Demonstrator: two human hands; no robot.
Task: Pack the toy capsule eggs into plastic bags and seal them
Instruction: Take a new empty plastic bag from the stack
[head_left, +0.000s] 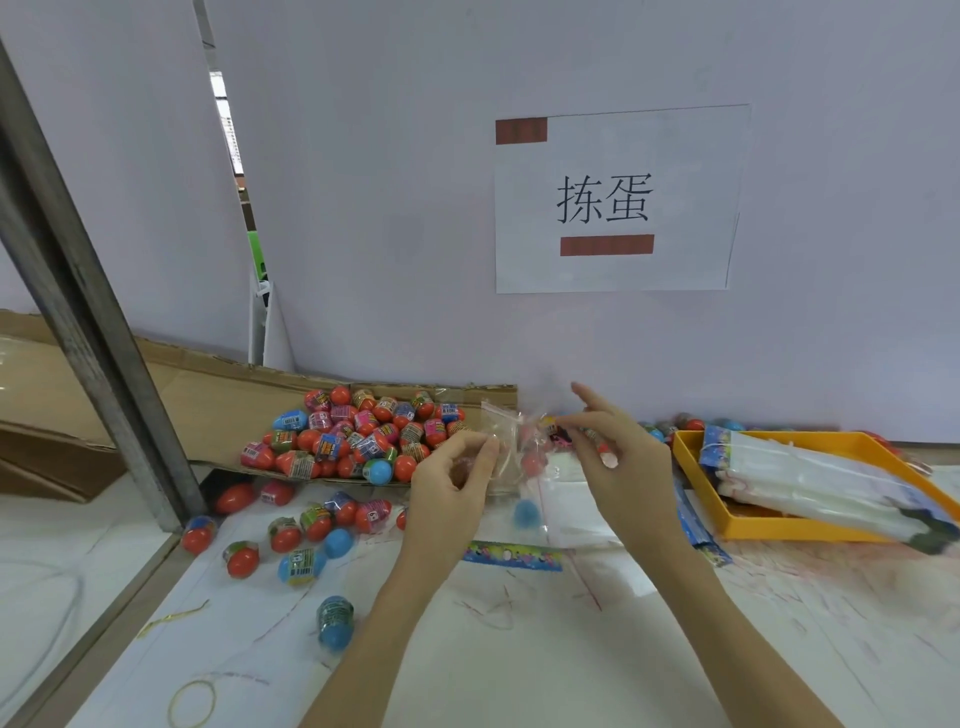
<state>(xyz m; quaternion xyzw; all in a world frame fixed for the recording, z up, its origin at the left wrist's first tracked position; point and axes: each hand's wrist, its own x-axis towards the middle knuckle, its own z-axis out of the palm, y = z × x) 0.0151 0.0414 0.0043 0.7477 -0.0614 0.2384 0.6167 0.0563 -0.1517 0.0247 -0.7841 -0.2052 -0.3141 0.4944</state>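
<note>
From the head camera, both hands are raised over the white tabletop (519, 649) holding a clear plastic bag (511, 452) between them. The left hand (452, 488) pinches the bag's left edge with curled fingers and thumb; the right hand (618, 457) pinches its top right edge, forefinger lifted. A red egg (531, 464) and a blue egg (525, 512) show through the plastic. A heap of capsule eggs (358, 434) lies on a cardboard sheet (218, 400) to the left, with loose ones on the tabletop. An orange tray (779, 530) of packets sits at the right; a paper sign (618, 200) hangs on the wall.
</note>
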